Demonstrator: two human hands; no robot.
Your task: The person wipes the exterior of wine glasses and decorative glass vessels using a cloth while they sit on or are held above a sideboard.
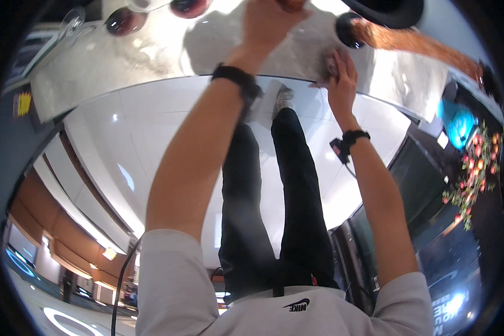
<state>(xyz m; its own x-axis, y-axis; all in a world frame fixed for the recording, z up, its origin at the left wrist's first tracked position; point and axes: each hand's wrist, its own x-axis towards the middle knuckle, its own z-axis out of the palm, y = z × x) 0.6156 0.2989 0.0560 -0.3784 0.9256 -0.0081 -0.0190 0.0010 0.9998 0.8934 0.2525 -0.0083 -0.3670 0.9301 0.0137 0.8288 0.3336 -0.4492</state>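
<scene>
At the top edge of the view my left hand (pixel 269 21) is raised over the marble-patterned countertop (pixel 159 54). It is around a copper-coloured object (pixel 292 4); the frame cuts off most of that object and my fingertips. My right hand (pixel 344 69) presses a crumpled greyish-pink cloth (pixel 329 65) onto the counter close to its front edge. Motion blurs the cloth. Just beyond that hand, a shiny black rounded piece (pixel 349 29) joins a glittery copper-coloured column (pixel 411 40) that reaches to the right.
Dark red round glassy pieces (pixel 126 21) and a clear stemmed glass (pixel 73 23) stand at the counter's far left. A large black curved object (pixel 388 10) is at the top right. Beyond the right end are a blue bag-like item (pixel 458 122) and a branch with red fruit (pixel 474 168).
</scene>
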